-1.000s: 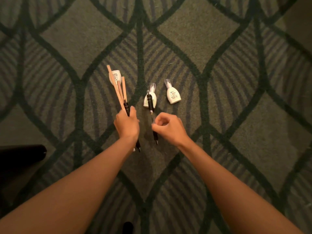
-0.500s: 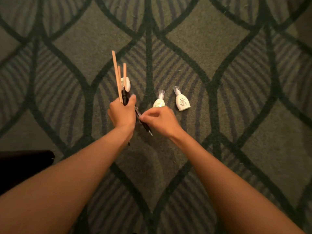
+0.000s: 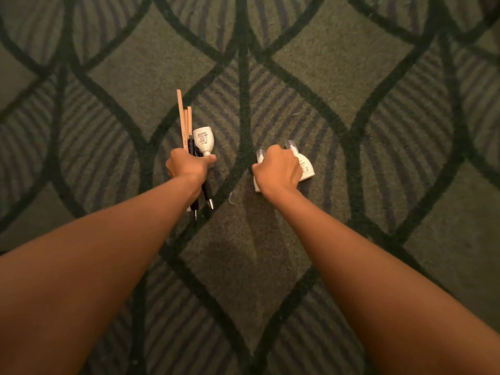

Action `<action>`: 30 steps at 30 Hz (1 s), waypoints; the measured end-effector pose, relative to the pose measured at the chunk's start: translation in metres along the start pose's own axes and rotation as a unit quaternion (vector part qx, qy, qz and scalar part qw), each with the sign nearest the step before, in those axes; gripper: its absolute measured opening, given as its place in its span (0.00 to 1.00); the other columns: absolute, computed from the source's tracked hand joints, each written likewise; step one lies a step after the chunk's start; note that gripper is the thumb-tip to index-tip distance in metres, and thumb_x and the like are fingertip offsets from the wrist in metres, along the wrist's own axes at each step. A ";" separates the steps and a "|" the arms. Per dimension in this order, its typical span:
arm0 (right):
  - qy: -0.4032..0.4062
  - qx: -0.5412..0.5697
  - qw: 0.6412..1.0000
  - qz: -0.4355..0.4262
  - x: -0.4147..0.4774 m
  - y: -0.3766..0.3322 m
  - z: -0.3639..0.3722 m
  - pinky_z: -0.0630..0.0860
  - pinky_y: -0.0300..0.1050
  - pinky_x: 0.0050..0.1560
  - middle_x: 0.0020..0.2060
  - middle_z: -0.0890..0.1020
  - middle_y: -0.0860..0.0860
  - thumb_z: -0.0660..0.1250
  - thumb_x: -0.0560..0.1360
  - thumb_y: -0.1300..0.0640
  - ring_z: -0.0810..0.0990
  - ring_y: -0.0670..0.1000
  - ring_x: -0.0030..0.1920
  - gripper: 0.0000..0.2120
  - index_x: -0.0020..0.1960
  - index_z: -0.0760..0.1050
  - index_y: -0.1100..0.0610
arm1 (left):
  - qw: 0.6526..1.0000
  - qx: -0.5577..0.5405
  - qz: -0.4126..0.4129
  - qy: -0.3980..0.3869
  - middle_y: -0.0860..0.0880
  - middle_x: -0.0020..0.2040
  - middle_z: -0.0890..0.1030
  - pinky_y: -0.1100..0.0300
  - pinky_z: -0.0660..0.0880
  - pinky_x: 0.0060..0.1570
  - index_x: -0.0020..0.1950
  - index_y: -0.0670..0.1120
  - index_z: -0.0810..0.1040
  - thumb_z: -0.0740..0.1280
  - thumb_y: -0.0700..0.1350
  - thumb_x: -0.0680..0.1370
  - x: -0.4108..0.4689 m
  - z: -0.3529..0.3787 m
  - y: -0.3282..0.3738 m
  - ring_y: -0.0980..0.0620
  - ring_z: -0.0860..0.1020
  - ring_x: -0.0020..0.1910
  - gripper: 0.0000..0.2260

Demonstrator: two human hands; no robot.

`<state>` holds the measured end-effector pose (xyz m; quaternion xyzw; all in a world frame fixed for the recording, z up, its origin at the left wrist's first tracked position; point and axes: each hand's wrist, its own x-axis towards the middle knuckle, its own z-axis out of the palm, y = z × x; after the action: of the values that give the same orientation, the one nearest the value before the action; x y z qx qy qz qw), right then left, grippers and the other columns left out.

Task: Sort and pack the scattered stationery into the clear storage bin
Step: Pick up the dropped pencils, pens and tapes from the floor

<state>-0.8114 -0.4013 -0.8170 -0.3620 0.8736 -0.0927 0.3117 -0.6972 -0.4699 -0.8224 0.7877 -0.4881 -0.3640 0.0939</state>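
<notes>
Most of two white bottles (image 3: 305, 169) under right hand (image 3: 277, 170), third bottle (image 3: 203, 139) label unreadable, pens (image 3: 207, 194) half hidden in left hand (image 3: 186, 165)

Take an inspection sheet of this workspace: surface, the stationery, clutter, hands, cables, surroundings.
Surface: patterned carpet, dark curved lines and striped patches.
Job's things: wooden pencils and black pens bundled in the left hand; one white bottle with its neck at that thumb, held or lying on the carpet, cannot tell; two white bottles under the right hand. Storage bin not in view.
Clutter: nothing seen beyond small lint specks.
Hands: left hand grips the bundle; right hand curls over the two white bottles.
Cables: nothing seen.
Surroundings: only carpet and the person's bare forearms.
</notes>
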 end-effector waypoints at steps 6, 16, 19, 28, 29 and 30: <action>0.032 -0.003 0.999 -0.034 -0.010 0.008 0.003 0.70 0.49 0.54 0.60 0.74 0.60 0.59 0.78 0.55 0.71 0.59 0.61 0.15 0.58 0.75 0.64 | 1.000 0.000 -0.014 -0.004 0.42 0.59 0.78 0.54 0.74 0.59 0.64 0.39 0.74 0.72 0.44 0.72 -0.001 0.005 -0.004 0.45 0.77 0.58 0.22; 0.106 0.040 0.994 0.014 0.004 0.029 -0.024 0.70 0.54 0.52 0.57 0.76 0.63 0.58 0.77 0.55 0.75 0.65 0.57 0.20 0.67 0.61 0.62 | 0.998 -0.038 0.015 0.037 0.43 0.54 0.81 0.61 0.71 0.47 0.59 0.40 0.78 0.67 0.46 0.76 -0.018 0.013 0.000 0.47 0.79 0.53 0.15; 0.047 -0.059 0.997 0.011 0.009 0.036 -0.021 0.71 0.52 0.55 0.63 0.69 0.61 0.62 0.77 0.53 0.75 0.63 0.58 0.20 0.65 0.67 0.61 | 0.999 -0.041 0.015 0.022 0.42 0.51 0.81 0.59 0.73 0.46 0.57 0.40 0.79 0.67 0.46 0.76 -0.027 0.015 0.000 0.46 0.80 0.51 0.14; 0.020 -0.034 0.999 0.010 -0.032 0.023 -0.035 0.72 0.50 0.54 0.60 0.74 0.61 0.61 0.77 0.53 0.76 0.63 0.57 0.16 0.59 0.74 0.62 | 0.999 -0.047 0.001 0.013 0.41 0.45 0.82 0.55 0.74 0.45 0.48 0.39 0.81 0.68 0.49 0.75 -0.052 -0.019 0.001 0.44 0.80 0.47 0.13; 0.021 -0.009 1.000 0.014 -0.039 0.018 -0.042 0.72 0.50 0.53 0.58 0.77 0.61 0.60 0.77 0.53 0.76 0.63 0.57 0.16 0.58 0.75 0.62 | 0.998 -0.067 -0.008 0.016 0.43 0.43 0.81 0.56 0.73 0.43 0.46 0.40 0.80 0.68 0.49 0.75 -0.058 -0.026 0.002 0.45 0.79 0.44 0.11; 0.023 0.018 0.999 0.016 -0.048 0.011 -0.052 0.72 0.49 0.51 0.55 0.79 0.61 0.60 0.77 0.53 0.76 0.63 0.56 0.15 0.56 0.76 0.62 | 0.995 -0.099 -0.022 0.022 0.44 0.40 0.80 0.58 0.72 0.40 0.44 0.42 0.79 0.68 0.49 0.75 -0.065 -0.037 0.005 0.47 0.78 0.41 0.10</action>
<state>-0.8238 -0.3636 -0.7575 -0.3404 0.8844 -0.1115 0.2991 -0.6931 -0.4255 -0.7619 0.7929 -0.4304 -0.3947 0.1741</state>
